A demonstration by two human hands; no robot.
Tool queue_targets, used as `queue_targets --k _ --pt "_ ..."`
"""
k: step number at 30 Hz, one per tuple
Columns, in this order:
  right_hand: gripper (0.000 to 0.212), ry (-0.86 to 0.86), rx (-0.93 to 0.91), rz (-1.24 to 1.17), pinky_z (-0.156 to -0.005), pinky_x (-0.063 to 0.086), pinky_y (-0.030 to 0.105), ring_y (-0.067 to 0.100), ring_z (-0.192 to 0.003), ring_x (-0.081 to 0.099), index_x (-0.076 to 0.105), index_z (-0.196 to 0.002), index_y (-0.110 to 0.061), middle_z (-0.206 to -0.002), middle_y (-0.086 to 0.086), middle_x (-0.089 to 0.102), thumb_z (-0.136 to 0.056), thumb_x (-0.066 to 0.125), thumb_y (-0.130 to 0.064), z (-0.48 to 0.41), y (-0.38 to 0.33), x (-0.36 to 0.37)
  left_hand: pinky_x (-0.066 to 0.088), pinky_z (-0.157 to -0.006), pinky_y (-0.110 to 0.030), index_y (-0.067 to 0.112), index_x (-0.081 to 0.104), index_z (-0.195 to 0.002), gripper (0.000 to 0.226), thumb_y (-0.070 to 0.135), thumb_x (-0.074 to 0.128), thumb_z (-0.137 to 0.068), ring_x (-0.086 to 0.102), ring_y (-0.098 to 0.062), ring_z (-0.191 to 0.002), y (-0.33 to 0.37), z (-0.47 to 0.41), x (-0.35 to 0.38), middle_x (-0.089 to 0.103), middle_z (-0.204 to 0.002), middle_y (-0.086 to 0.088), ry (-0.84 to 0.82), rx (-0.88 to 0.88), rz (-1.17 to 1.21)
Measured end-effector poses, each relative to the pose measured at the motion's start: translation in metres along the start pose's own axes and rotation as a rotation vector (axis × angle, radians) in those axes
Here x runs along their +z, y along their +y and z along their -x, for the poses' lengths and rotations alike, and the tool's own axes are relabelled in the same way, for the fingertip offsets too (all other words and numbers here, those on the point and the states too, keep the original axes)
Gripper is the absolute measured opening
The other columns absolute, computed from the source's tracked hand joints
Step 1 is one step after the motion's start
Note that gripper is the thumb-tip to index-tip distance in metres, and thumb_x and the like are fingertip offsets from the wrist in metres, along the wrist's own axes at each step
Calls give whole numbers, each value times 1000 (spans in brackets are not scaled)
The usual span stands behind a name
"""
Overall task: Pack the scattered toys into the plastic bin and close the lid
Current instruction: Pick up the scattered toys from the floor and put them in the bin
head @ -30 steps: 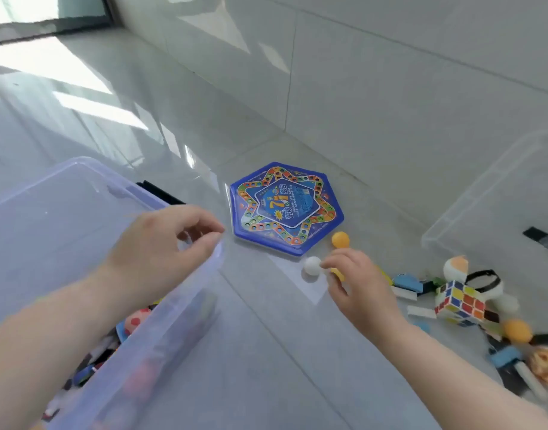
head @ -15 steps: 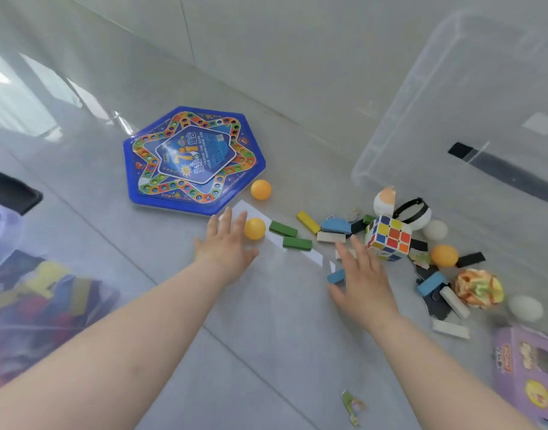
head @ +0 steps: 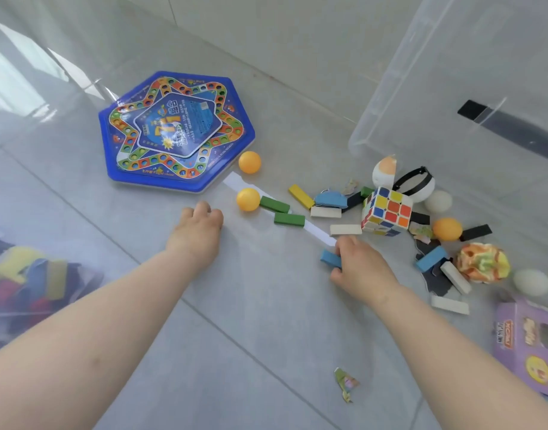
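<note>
Right, my right hand (head: 364,271) is down on the floor with thumb and fingertips pinched round one end of a blue block (head: 329,258), at the near end of a white paper strip (head: 316,231). My left hand (head: 198,235) rests knuckles-up just beside a yellow ball (head: 248,199), fingers curled under; whether they hold anything I cannot tell. The plastic bin (head: 49,293) sits at the far left, already part-filled, while what I take for its clear lid (head: 452,72) leans at the foot of the wall on the right, with most of the loose toys crowded by it, a puzzle cube (head: 387,211) among them. The trouble I see from here: the block is held by its end only, and the bin is well apart from it on the other side of me, so a loose pinch could drop it on the way across. The ball worries me more – one nudge from those knuckles and it rolls off over the smooth tile, or into the green blocks (head: 274,204) touching it.
</note>
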State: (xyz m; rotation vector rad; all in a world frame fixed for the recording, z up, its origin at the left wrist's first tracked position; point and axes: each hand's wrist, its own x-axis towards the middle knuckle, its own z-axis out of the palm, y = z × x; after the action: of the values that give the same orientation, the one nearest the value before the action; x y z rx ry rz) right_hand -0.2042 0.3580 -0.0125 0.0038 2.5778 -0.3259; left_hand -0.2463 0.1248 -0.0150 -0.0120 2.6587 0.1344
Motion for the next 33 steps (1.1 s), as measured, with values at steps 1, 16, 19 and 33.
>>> queue_targets --k 1,16,19,33 --pt "16 -26 10 -22 -71 33 28 20 -85 41 34 -93 -15 -103 10 52 -88 50 -17 2 -2 -3 36 -97 -38 6 48 -118 31 2 35 -90 35 -34 -121 0 2 -3 37 -131 -14 -14 0 36" --pt "32 -181 51 -204 -73 31 24 16 -91 35 39 -105 -17 -99 -2 36 -83 58 -31 119 17 62 42 -92 -42 33 5 -146 72 35 51 -90 39 -30 -131 29 15 -15 12 -155 2 80 189 19" --pt "18 -212 55 -129 -73 30 26 18 -94 35 36 -100 -17 -107 5 38 -90 48 -24 114 16 63 39 -98 -40 33 8 -145 67 37 47 -92 35 -27 -135 31 7 -12 11 -156 2 43 207 -67" --pt "40 -147 146 -205 -51 23 14 20 -78 38 20 -61 -26 -66 -12 30 -92 44 -22 107 20 58 36 -94 -34 21 35 -134 44 32 46 -92 52 -31 -117 3 39 -19 49 -134 -8 95 124 -54"
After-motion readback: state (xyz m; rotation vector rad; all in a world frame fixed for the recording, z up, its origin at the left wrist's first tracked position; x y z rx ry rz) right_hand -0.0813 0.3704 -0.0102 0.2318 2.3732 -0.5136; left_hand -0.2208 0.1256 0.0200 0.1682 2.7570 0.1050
